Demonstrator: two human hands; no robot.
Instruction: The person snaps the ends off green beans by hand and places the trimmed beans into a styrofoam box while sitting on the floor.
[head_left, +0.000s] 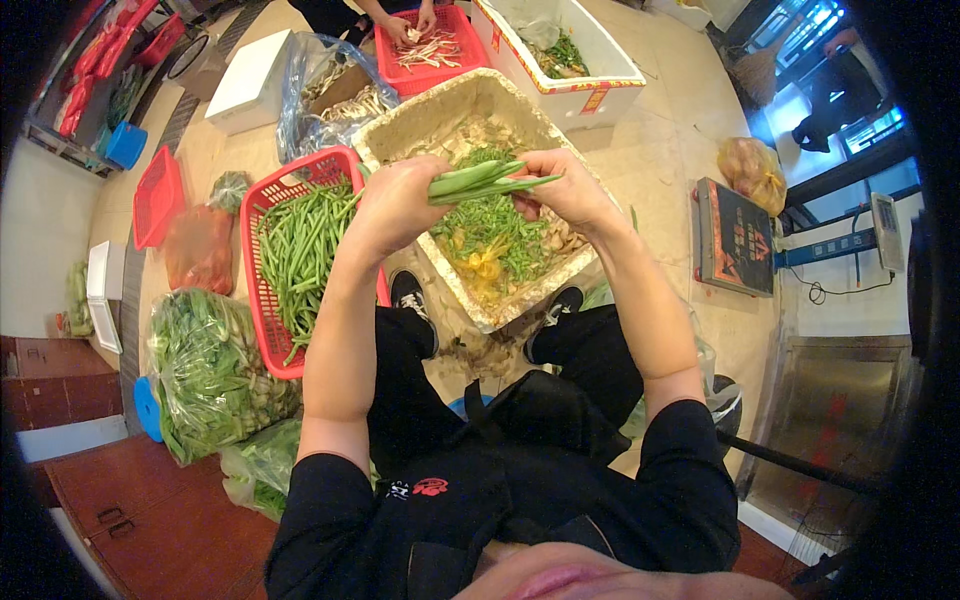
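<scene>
A small bunch of green beans (476, 180) lies across both hands, above a worn foam box (484, 324). My left hand (401, 199) is closed round the bunch's left end. With thumb and fingers, my right hand (559, 187) pinches the tips at the right end. Inside the box are green bean ends (517, 244), brownish scraps and a yellow plastic net or bag (480, 262). To the left, partly behind my left forearm, a red plastic basket (259, 315) holds many long green beans (304, 247).
Past the foam box, a co-worker's hands (409, 30) handle pale stems over a red basket (480, 56). A white foam box (600, 97) holds green scraps. Bagged leafy vegetables (210, 375) stand at left, a platform scale (735, 236) at right. My shoes flank the worn box's near end.
</scene>
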